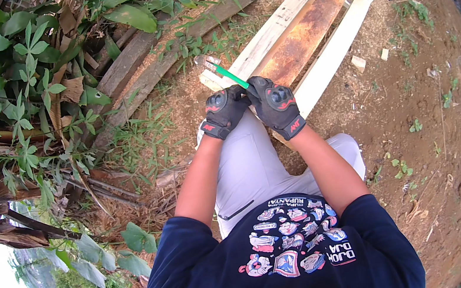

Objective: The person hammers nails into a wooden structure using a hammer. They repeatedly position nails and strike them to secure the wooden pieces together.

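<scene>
Out on the bare ground (414, 98), strewn with pale shavings near the wood, I have both hands together in front of my knees, in black gloves with red trim. My right hand (276, 101) has its fingers closed on the lower end of a green-handled tool (230, 76) that looks like a hammer. The tool slants up and to the left, its head just beside the near end of the left pale beam (277, 20). My left hand (225, 111) is pressed close against the right, its fingers curled and mostly hidden, so I cannot tell whether they grip anything too.

Beyond my hands, a rust-brown board (314, 24) runs away to the upper right, lying between that beam and the right pale beam (338, 47), with short crosspieces at the far end. My pale trousers (250, 159) are below my wrists, and my dark blue shirt (201, 267) has a printed front. To the right, two wood chips (358, 63) lie on the soil. To the left are weathered planks (129, 66), with broad green leaves (22, 68) heaped beside them
</scene>
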Demonstrator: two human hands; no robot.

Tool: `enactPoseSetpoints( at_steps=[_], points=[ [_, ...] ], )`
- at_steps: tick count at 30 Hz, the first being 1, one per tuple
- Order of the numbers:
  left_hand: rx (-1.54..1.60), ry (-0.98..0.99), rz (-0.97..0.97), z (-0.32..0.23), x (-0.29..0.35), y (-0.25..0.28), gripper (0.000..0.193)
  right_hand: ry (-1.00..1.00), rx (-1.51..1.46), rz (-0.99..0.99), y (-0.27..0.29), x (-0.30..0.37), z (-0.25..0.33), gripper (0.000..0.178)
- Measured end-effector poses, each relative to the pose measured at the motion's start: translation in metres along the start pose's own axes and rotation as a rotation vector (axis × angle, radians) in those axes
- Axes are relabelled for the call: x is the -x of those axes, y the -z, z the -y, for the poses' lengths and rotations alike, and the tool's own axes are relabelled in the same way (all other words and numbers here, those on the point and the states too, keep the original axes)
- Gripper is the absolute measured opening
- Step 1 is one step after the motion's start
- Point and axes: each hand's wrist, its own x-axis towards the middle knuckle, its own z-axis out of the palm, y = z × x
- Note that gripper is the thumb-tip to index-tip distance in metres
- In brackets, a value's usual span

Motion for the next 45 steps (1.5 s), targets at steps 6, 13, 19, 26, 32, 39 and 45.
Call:
enactPoseSetpoints(
  at_steps=[6, 13, 19, 26, 32, 39, 45],
  points=[
    [-0.075, -0.113, 0.007, 0.011, -0.006, -0.007, 0.025, -0.060, 0.047, 0.028, 0.004, 0.001, 0.003, 0.021],
    [0.018, -0.190, -0.048, 0.025, -0.012, -0.018, 0.022, -0.151, -0.166, 0.033, 0.040, 0.011, 0.011, 0.029],
    [0.214, -0.072, -0.020, 0.036, -0.017, -0.030, 0.027, -0.303, -0.066, 0.250, 0.101, 0.056, 0.018, 0.032],
    [0.210, 0.085, 0.040, 0.008, -0.014, -0.010, 0.028, -0.289, -0.008, 0.157, 0.109, 0.081, 0.034, 0.040],
    [0.153, -0.030, 0.040, 0.020, -0.016, -0.015, 0.026, -0.293, 0.003, 0.118, 0.112, 0.080, 0.051, 0.034],
    [0.223, 0.104, 0.036, 0.020, -0.017, -0.017, 0.029, -0.238, 0.084, 0.102, 0.104, 0.082, 0.046, 0.031],
    [0.080, 0.046, 0.054, 0.011, -0.018, -0.010, 0.030, -0.249, 0.153, 0.170, 0.099, 0.084, 0.042, 0.033]
  ],
)
